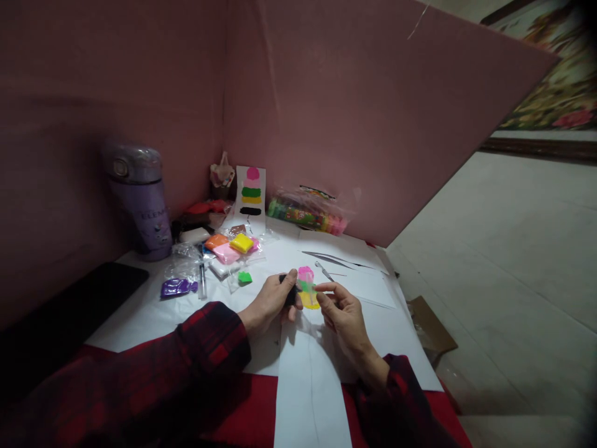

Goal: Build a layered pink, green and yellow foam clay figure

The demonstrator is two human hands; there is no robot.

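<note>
My left hand (273, 298) is closed around a lump of black clay (290, 294), thumb on top. Just to the right, my right hand (342, 311) has its thumb and forefinger close together. A faint see-through strip seems to run between the hands, but I cannot make out what the right fingers hold. Beneath and behind the hands lies a long white paper strip (311, 373). At its far end are a pink clay patch (306, 274), a green patch (305, 286) and a yellow patch (310, 301), partly covered by the hands.
Clay packets, including a yellow packet (241, 242) and a purple packet (178, 287), lie left of centre near a green clay piece (245, 277). A purple tumbler (147, 211) stands at left. A painted card (252, 193) leans behind. Right of the patches lies a small tool (323, 270).
</note>
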